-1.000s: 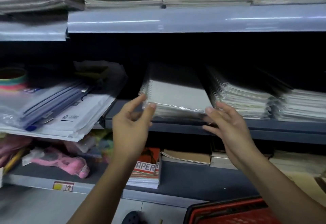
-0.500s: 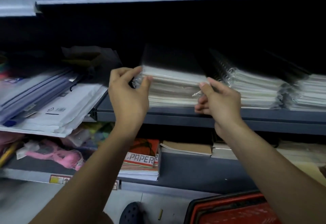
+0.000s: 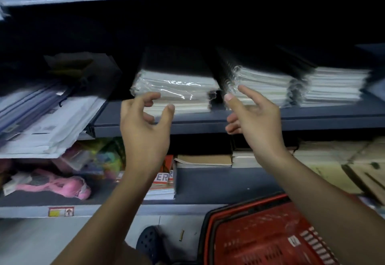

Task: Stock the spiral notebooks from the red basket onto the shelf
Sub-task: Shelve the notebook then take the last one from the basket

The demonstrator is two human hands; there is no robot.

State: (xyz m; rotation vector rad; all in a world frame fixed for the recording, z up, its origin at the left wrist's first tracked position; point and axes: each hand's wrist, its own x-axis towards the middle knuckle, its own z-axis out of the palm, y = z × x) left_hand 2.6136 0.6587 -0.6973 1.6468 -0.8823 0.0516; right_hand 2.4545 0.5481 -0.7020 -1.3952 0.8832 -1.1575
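Wrapped spiral notebook stack [image 3: 175,89] sits on shelf [image 3: 208,123], long axis L–R. Left hand [image 3: 145,127] nearer, at its 7 o'clock; right hand [image 3: 256,123] at 4. Both hands' fingers apart, holding nothing. Red basket [image 3: 260,235] at 6.

We see three notebook stacks side by side on the shelf [image 3: 229,118]: wrapped stack [image 3: 177,91] leftmost, middle stack [image 3: 260,85] to its right, right stack [image 3: 333,87] beyond. Left hand [image 3: 143,127] sits before the wrapped stack, right hand [image 3: 256,118] before the middle one. Envelopes [image 3: 48,123] lie left of the shelf. Basket [image 3: 260,233] below, lower right, on the floor.
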